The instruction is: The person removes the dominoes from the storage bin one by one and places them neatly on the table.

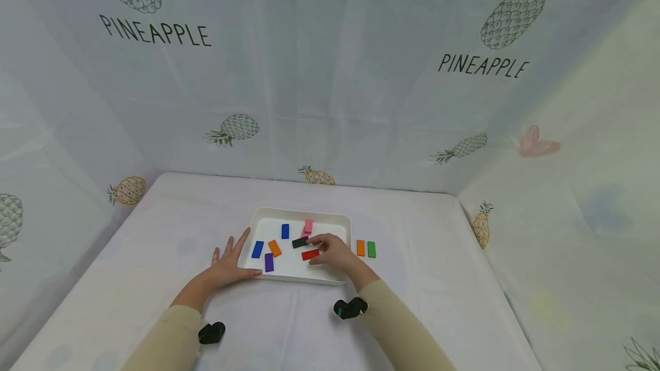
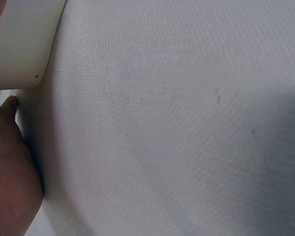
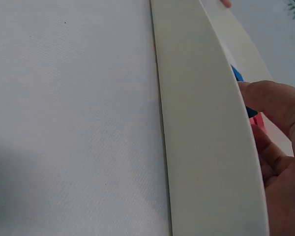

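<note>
Here, red block (image 1: 309, 255): in white tray (image 1: 294, 269), between right hand (image 1: 334, 253) thumb and index finger.
Black block (image 1: 299, 242): at the index fingertip.
Thumb and finger: parted; whether they pinch anything, cannot tell.
Around: pink blocks (image 1: 308, 226) behind; blue blocks (image 1: 258, 249), orange block (image 1: 275, 248), purple block (image 1: 269, 262) leftward.
Left hand (image 1: 227, 268): spread fingers at tray's left edge.
Right of tray: second orange block (image 1: 360, 248), green block (image 1: 372, 249).

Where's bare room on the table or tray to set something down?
On the table: right of the green block; left of the left hand; between the tray and the table's back edge. In the tray: far right corner. Crowded: tray's left end, and its middle around black block, red block and right hand.
</note>
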`<action>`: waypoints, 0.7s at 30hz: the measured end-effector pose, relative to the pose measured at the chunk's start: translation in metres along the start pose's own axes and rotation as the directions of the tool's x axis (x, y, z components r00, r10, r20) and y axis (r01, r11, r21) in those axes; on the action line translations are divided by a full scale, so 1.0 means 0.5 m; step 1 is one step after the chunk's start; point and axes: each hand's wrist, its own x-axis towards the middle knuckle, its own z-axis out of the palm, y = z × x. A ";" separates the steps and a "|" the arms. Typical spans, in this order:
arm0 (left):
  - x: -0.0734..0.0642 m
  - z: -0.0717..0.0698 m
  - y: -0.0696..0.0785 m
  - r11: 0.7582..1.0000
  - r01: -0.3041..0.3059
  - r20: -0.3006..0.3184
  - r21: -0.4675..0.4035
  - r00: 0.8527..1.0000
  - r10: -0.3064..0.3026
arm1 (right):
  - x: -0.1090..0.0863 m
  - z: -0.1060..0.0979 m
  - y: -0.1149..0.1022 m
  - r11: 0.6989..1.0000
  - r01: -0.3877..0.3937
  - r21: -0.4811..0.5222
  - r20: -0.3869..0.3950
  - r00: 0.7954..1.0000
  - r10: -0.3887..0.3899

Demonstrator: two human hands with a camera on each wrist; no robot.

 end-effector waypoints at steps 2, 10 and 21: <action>-0.001 0.000 0.000 1.000 0.001 0.000 0.000 1.000 -0.001 | 0.001 0.003 0.000 1.000 -0.019 -0.016 -0.003 1.000 0.019; -0.002 0.002 -0.003 1.000 0.001 -0.006 0.006 1.000 -0.001 | 0.002 0.000 -0.002 0.998 -0.045 -0.045 0.009 0.999 0.046; -0.005 -0.001 0.001 1.000 0.009 -0.006 -0.006 1.000 -0.009 | 0.002 -0.001 0.000 0.997 -0.028 -0.069 0.094 0.995 0.035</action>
